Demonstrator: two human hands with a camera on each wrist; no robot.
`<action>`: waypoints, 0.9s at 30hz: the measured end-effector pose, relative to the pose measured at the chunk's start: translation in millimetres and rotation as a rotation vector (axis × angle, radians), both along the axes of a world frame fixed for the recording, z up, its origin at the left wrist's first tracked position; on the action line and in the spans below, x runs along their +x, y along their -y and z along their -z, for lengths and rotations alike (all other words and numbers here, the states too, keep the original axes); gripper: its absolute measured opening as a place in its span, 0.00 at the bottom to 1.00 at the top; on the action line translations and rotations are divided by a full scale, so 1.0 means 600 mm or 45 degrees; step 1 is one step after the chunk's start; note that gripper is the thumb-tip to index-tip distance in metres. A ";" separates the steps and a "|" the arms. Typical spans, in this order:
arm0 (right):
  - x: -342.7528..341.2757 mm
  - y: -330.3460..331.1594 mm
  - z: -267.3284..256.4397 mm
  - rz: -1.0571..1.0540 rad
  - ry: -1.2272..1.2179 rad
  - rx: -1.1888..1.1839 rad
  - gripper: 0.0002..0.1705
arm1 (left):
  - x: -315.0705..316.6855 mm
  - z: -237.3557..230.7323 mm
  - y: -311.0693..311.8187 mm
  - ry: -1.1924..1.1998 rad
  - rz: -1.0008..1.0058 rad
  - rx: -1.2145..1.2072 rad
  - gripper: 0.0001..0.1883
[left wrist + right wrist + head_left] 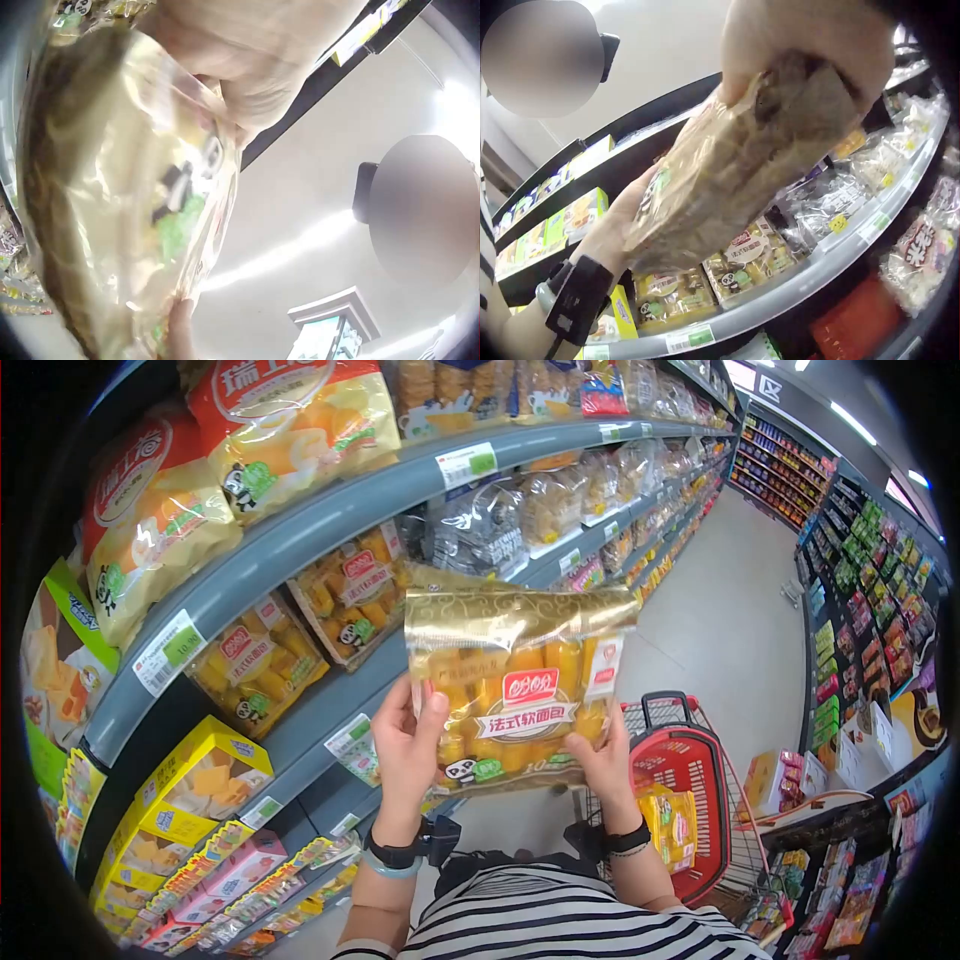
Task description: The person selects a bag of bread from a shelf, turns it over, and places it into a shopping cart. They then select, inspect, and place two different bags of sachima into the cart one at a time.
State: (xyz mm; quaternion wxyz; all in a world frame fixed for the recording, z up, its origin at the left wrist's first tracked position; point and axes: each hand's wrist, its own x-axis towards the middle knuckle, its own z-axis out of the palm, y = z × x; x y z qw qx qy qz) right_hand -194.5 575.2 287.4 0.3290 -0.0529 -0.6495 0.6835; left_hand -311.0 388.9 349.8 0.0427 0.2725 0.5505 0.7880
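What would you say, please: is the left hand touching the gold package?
Touching: in the head view, the left hand grips the package by its side edge.

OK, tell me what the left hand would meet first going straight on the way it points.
Likely the front edge of the shelf, beyond the gold-topped bag that the left hand grips and would carry along, though depth is hard to judge.

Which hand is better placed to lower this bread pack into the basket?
Probably the right hand: it grips the pack on the side nearer the basket; the left hand holds the far side.
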 end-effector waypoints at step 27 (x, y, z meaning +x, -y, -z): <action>0.172 -0.044 -0.017 0.254 -0.016 -0.173 0.32 | 0.100 -0.004 -0.092 -0.008 0.399 0.018 0.19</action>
